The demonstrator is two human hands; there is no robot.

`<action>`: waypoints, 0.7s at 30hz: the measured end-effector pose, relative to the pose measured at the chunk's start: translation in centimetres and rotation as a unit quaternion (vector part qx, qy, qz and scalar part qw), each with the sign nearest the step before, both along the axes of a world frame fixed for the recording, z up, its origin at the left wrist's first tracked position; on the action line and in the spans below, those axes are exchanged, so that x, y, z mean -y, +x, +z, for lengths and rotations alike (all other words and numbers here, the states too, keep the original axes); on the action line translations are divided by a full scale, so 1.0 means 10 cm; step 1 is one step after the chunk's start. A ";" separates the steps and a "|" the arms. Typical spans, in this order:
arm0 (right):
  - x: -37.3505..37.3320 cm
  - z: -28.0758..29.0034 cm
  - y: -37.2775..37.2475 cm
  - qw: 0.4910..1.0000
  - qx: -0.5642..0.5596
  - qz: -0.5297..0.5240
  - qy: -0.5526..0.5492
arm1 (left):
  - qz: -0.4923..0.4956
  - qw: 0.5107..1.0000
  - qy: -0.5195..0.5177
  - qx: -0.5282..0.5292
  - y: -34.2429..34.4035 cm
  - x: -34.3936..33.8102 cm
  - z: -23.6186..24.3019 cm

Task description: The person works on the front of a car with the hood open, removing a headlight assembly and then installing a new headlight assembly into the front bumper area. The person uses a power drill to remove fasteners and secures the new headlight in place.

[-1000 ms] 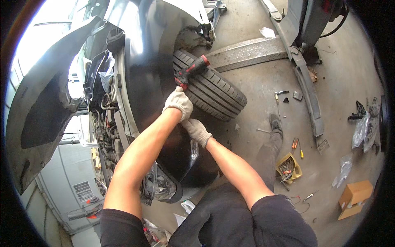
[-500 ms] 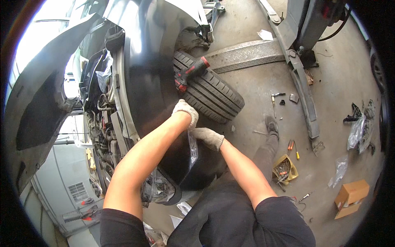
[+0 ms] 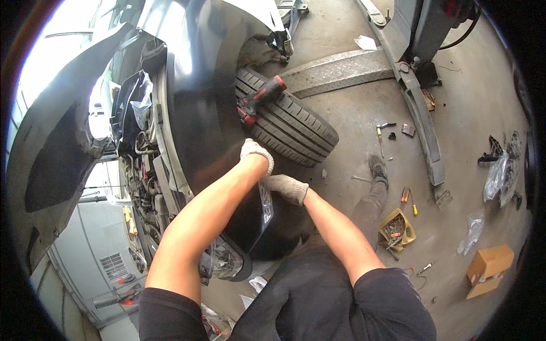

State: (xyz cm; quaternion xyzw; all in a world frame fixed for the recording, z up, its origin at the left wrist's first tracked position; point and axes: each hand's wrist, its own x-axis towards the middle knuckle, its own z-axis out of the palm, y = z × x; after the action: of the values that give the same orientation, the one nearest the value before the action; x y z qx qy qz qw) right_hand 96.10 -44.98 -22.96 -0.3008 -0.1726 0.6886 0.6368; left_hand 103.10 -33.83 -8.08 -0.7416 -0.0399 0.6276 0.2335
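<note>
Head view: both gloved hands are seen at the lower edge of a black fender panel (image 3: 205,108), just below the tyre (image 3: 290,116) of a car with its front end stripped. The left hand (image 3: 257,154) is laid against the panel's rim where it curves down beside the tyre, with the fingers curled over the edge and pressed together; whether anything is pinched beneath them cannot be told. The right hand (image 3: 287,187) is held just beside and below it, with the fingers closed against the dark panel, next to a clear plastic piece (image 3: 265,200) that hangs from the panel's lower edge. The fingertips of both hands are hidden, turned away toward the panel.

A red and black power tool (image 3: 259,101) is rested on the tread of the tyre, just above the left hand and apart from it. The upper part of the tyre is covered by the wheel arch. The exposed engine bay (image 3: 142,170) is crowded with parts that are hard to make out, and the headlamp (image 3: 224,261) is partly covered by the left forearm.

Open concrete floor (image 3: 352,148) is seen to the right of the tyre, bounded by a lift arm (image 3: 418,125). A yellow tray of small tools (image 3: 397,228), screwdrivers (image 3: 408,198), plastic bags (image 3: 500,176) and a cardboard box (image 3: 489,268) are scattered well apart from the hands. The person's shoe (image 3: 378,169) is planted near the tyre.
</note>
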 end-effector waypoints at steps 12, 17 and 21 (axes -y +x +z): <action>0.06 0.09 -0.03 0.987 0.152 -0.035 -0.023 | -0.011 0.999 -0.033 -0.022 0.05 0.12 0.05; -0.11 -0.07 -0.01 0.934 0.334 0.044 0.121 | 0.076 0.887 -0.177 0.419 -0.18 0.49 0.69; -0.13 -0.08 0.39 0.836 0.457 -0.005 0.303 | 0.331 0.780 -0.172 0.503 -0.74 1.14 1.00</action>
State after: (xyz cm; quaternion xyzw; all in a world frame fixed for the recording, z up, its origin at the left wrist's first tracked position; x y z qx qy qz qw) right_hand 100.00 -43.64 -23.74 -0.3743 -0.6424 0.3832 0.5480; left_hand 95.71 -45.21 1.90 -0.9208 -0.2859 0.2006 -0.1737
